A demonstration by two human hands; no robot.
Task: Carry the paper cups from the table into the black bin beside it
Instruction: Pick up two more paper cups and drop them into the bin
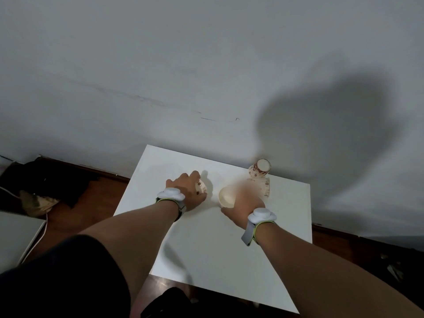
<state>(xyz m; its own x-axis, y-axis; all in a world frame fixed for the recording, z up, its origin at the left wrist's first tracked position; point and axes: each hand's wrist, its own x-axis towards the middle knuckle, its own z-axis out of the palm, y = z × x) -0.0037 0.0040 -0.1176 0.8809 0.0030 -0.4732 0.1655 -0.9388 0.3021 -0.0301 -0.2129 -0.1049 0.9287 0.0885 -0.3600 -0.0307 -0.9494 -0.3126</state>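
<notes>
White table (206,249) is carrying every paper cup. I am seeing the left hand (188,191) curling its grip around a spotted cup (201,188) at mid-table. I am seeing the right hand (246,203), partly blurred, clamping its grip on an open cream cup (226,198), mouth tilting toward the camera. Another spotted cup (260,169) is standing near the table's far right edge, by the wall (160,65).

Table (206,249) against wall (160,65), cups on its far half, bin (46,180) left of table
</notes>
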